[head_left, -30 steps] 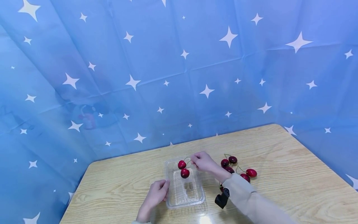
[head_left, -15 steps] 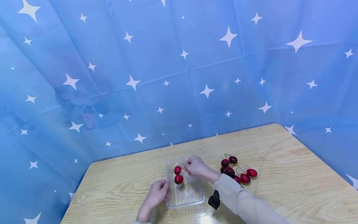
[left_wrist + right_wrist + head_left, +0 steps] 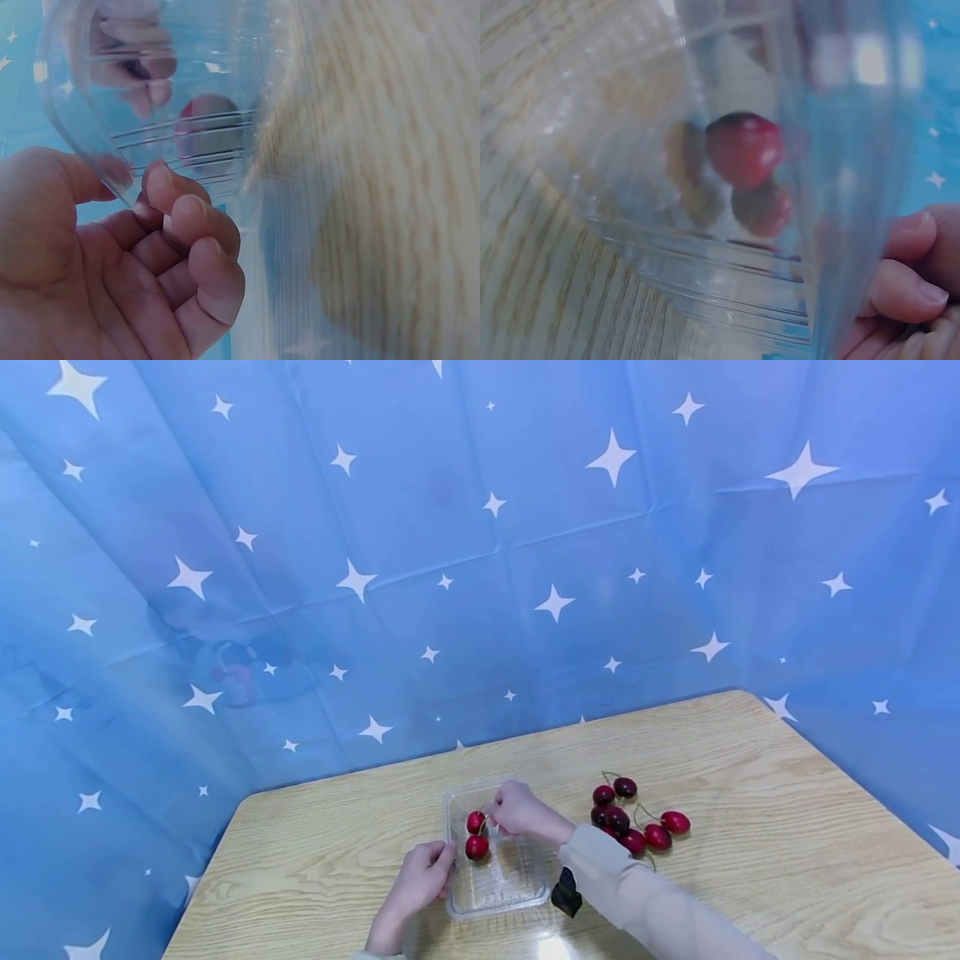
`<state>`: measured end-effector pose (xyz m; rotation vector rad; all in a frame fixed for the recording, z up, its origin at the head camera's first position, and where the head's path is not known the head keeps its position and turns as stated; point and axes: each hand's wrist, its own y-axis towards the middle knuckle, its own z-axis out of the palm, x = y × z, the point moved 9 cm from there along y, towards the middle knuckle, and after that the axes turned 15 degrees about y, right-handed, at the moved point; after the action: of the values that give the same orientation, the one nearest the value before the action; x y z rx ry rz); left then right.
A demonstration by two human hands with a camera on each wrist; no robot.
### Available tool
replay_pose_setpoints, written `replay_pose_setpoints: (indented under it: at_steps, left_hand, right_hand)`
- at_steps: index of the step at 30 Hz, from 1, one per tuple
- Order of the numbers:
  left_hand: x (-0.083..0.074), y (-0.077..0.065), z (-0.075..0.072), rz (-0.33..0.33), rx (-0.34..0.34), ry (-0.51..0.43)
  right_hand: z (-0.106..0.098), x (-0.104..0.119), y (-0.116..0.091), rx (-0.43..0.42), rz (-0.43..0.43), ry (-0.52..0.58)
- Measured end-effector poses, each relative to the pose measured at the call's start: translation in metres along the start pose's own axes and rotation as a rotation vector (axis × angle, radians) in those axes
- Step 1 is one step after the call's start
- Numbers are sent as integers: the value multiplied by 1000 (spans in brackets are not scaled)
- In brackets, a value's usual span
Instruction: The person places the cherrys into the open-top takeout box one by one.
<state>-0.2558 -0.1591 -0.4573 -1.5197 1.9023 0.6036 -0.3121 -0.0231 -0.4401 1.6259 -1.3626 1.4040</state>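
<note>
My left hand (image 3: 422,872) pinches the left rim of a clear plastic box (image 3: 498,906). In the left wrist view its thumb lies inside the rim, with the fingers (image 3: 202,225) curled against the outer wall. Over the box, my right hand (image 3: 520,811) pinches the stems of a pair of red cherries (image 3: 477,847). They hang low inside the box by its left wall, one nearer me than the other. Through the clear wall, the right wrist view shows both cherries (image 3: 744,150) close together. The right fingertips are partly hidden in the head view.
To the right of the box, several dark and bright red cherries (image 3: 657,837) with stems lie in a cluster on the wooden table (image 3: 787,877). A blue star-patterned cloth (image 3: 420,568) hangs behind the table. A black wrist camera (image 3: 567,893) sits at the right cuff.
My right hand has moved left and towards me, lowering the cherry pair into the box. The left hand has stayed at the rim.
</note>
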Motion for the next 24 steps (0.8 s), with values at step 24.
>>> replay_pose_setpoints:
  at_steps: [24]
  left_hand:
    - [2, 1, 1, 1, 8, -18]
  right_hand:
    - [-17, 8, -7, 2, -21, 5]
